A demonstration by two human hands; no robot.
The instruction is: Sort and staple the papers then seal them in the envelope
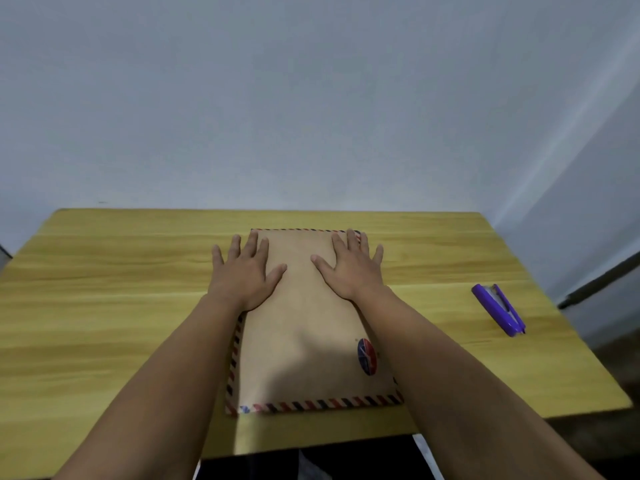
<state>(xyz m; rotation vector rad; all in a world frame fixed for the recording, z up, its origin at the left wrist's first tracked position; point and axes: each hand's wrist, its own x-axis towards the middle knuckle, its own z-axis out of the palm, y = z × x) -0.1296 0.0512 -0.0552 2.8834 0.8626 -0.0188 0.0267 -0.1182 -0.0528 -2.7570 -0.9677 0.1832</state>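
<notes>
A large brown envelope [304,327] with a red, blue and black striped border lies flat in the middle of the wooden table [104,306], a round red and blue mark near its lower right. My left hand [244,271] rests flat on its upper left edge, fingers spread and straight. My right hand [349,265] presses flat on its upper right part, fingers spread the same way. No loose papers are visible. A purple stapler [498,310] lies on the table to the right, apart from both hands.
A pale wall stands right behind the table's far edge. The table's right edge drops off just past the stapler, with a dark bar [602,282] beyond it. Bare tabletop stretches to the left of the envelope.
</notes>
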